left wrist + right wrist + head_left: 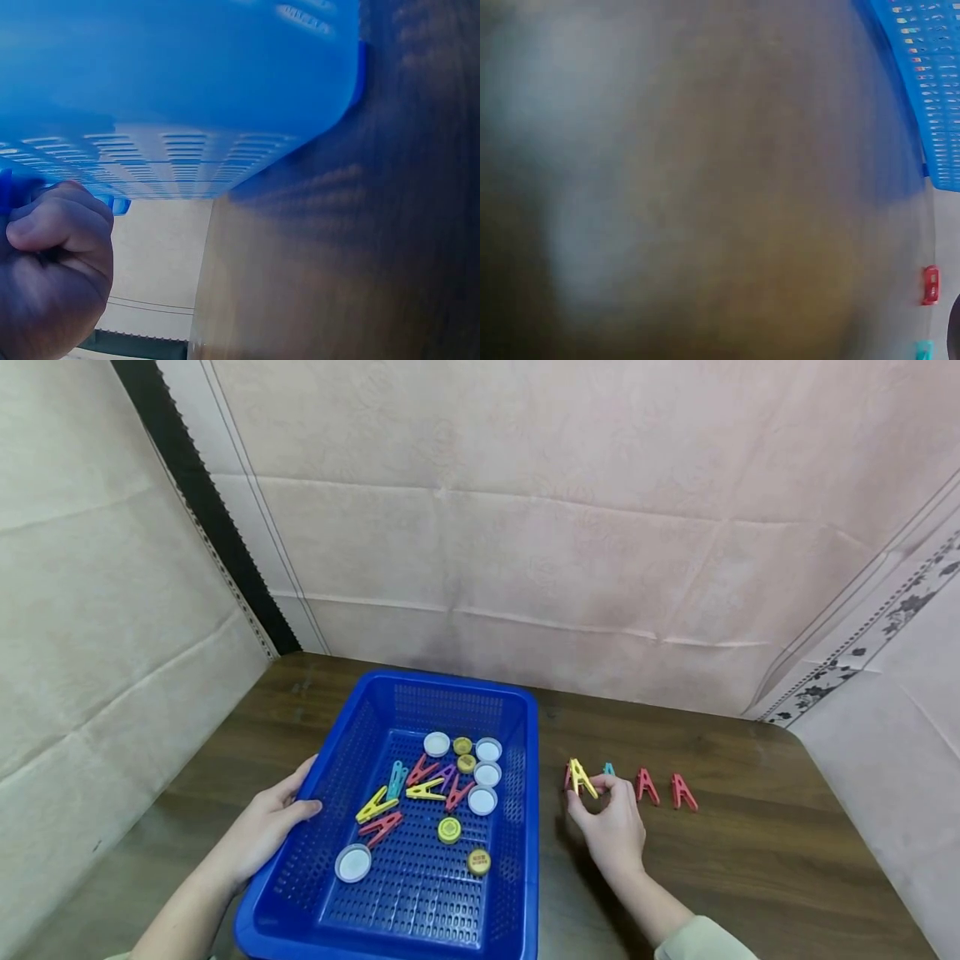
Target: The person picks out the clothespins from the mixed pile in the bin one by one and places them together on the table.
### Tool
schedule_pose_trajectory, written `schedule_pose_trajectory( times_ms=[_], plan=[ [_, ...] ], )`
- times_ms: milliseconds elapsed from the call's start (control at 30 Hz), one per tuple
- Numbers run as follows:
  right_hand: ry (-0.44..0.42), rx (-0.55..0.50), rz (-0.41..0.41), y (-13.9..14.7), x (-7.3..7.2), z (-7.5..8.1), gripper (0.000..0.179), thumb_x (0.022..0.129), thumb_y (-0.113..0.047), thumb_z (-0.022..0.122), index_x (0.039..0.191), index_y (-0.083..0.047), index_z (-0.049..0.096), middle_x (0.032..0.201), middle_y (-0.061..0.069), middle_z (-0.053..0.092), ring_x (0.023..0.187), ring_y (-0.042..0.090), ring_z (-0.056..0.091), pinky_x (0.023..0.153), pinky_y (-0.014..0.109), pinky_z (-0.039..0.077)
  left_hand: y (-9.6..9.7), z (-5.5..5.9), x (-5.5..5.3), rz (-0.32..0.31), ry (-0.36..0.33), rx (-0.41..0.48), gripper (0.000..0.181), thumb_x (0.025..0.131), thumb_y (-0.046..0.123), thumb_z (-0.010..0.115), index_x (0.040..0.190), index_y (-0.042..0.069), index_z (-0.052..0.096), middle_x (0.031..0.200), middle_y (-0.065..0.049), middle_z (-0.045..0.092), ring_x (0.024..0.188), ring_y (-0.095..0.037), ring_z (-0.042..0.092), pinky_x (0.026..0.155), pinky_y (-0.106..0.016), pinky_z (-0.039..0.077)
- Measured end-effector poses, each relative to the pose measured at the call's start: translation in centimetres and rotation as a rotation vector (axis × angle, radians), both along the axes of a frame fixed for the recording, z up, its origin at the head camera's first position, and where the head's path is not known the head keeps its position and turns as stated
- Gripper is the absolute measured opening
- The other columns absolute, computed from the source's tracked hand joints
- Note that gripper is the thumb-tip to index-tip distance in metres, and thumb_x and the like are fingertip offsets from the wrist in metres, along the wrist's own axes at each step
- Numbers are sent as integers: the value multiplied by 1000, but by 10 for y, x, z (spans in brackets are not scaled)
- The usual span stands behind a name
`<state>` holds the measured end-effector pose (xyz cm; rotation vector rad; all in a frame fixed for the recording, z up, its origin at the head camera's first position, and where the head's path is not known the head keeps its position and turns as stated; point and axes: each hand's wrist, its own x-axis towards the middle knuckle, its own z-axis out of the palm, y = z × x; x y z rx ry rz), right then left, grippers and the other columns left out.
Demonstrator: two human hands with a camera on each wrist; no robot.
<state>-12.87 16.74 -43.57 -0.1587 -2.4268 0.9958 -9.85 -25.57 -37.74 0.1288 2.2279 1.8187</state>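
My left hand (262, 822) grips the left rim of a blue plastic basket (529, 827); in the left wrist view, its fingers curl at the basket's edge. To the right of the basket, my right hand (617, 835) pinches a yellow clothespin (582, 779) between thumb and fingers. A red clothespin (567, 777) shows partly behind the yellow one. Just beyond the fingers is a teal clothespin (608, 769), mostly hidden by the hand. Two more red clothespins, one nearer (647, 786) and one farther right (683, 792), lie in the same row on the table.
Inside the basket are several clothespins, including a purple one (446, 775), white round caps (352, 863) and yellow or gold caps (478, 862). A brown wooden table (780, 843) carries everything. Pale cloth (525, 527) hangs behind the table and along both sides.
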Motion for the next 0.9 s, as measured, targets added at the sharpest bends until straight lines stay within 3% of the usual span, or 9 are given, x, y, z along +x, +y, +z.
schedule_pose_trajectory(
  times_ms=[333, 667, 900],
  plan=[
    [-130, 44, -24, 7, 9, -9, 34, 75, -25, 76, 99, -9, 57, 96, 7, 55, 86, 21, 56, 60, 37, 43, -1, -2, -1, -8, 21, 4, 64, 97, 18, 48, 152, 20, 15, 142, -30, 33, 101, -36, 61, 69, -45, 55],
    [-334, 99, -1, 10, 17, -13, 37, 76, -34, 73, 99, -9, 57, 95, 6, 54, 79, 18, 55, 58, 34, 41, -2, -3, -1, -5, 22, -4, 65, 97, 18, 48, 152, 21, 14, 141, -30, 34, 99, -36, 62, 68, -45, 55],
    [-362, 143, -2, 7, 20, -15, 37, 74, -36, 73, 96, -11, 58, 91, 4, 55, 75, 15, 55, 54, 33, 40, -1, -2, -1, -7, 26, -30, 65, 98, 20, 48, 152, 19, 13, 143, -29, 32, 103, -36, 60, 70, -44, 55]
  ],
)
